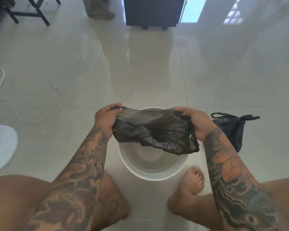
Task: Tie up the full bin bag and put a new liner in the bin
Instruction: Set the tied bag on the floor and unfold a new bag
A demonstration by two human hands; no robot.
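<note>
A round white bin (150, 175) stands on the floor between my bare feet, with nothing lining its inside. Above its far half I hold a thin black liner (154, 130), stretched out between both hands. My left hand (106, 120) grips the liner's left edge and my right hand (195, 121) grips its right edge. The liner sags in the middle and covers the bin's far rim. A tied black bin bag (234, 129) lies on the floor to the right, just beyond my right forearm, with its knotted handles pointing up and right.
A white cord (40, 120) loops over the tiled floor at the left. A white round object (2, 145) sits at the left edge. Black chair legs (30, 13) stand at the far left and a dark cabinet on wheels (153, 12) at the far middle.
</note>
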